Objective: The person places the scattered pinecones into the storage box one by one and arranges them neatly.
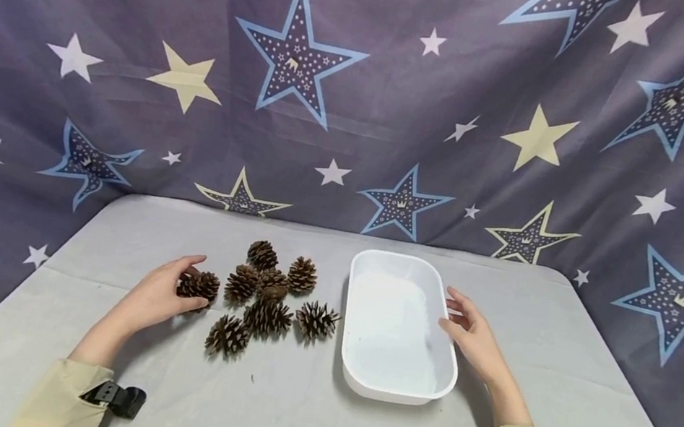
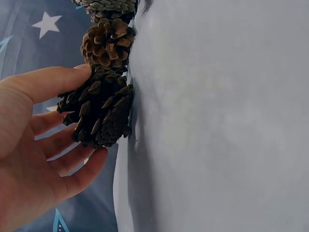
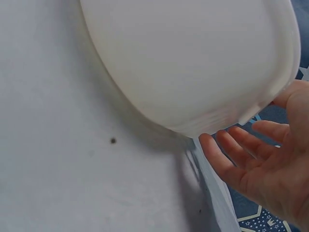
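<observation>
My left hand curves around a brown pine cone on the left of the table, its thumb along the near side. In the left wrist view, the thumb tip meets this cone and the other fingers reach behind it. Several more pine cones lie grouped just to its right. A white rectangular tub stands right of the cones with nothing inside. My right hand is at the tub's right side, thumb tip at the rim, with fingers relaxed along the outer wall in the right wrist view.
A pale grey cloth covers the table. Behind it hangs a dark curtain with a star pattern. A strapped device sits on each wrist. Small dark specks lie on the cloth near the tub.
</observation>
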Available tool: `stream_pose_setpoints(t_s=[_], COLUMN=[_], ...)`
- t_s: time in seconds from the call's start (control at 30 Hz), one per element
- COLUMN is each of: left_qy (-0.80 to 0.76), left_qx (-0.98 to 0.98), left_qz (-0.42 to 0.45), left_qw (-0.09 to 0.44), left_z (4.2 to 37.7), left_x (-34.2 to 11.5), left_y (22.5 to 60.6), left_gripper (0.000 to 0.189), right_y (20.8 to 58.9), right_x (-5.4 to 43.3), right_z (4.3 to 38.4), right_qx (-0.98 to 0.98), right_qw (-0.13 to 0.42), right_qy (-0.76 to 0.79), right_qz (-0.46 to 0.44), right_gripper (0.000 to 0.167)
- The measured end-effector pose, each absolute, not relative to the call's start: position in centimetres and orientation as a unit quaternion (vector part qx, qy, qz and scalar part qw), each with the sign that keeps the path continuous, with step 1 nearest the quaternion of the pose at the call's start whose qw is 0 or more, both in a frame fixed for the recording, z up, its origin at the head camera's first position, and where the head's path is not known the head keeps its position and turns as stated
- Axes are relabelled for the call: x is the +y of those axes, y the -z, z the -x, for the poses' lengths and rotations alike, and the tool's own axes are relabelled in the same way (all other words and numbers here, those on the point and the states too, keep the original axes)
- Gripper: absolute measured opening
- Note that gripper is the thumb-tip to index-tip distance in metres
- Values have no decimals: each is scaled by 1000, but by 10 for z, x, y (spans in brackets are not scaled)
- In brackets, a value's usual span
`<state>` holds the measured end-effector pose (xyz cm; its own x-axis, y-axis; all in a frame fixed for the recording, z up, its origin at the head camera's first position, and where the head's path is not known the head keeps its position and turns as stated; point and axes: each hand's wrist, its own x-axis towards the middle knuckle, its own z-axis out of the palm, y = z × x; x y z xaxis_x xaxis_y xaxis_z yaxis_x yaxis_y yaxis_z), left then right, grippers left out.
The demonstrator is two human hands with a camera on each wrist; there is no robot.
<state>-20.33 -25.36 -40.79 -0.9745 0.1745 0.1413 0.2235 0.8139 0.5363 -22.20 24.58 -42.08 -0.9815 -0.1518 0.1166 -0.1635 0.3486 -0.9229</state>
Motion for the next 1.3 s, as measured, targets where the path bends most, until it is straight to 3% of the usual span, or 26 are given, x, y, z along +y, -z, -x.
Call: stream_pose_setpoints(t_s=[0.37,1.3], left_qy=[275,306], left_qx=[-956,-943], left_qz=[95,104], left_qw=[47,83], left_z=[202,208], left_x=[-254,-219], left_y=[409,381], left_gripper=[63,61], right_y=[421,425], right_x=[244,245], right_z=[220,224], right_qx=[-819,-808], right_qw=[2,-14], right_qy=[-566,-581], right_qz=[-92,-102], right_gripper=[55,55])
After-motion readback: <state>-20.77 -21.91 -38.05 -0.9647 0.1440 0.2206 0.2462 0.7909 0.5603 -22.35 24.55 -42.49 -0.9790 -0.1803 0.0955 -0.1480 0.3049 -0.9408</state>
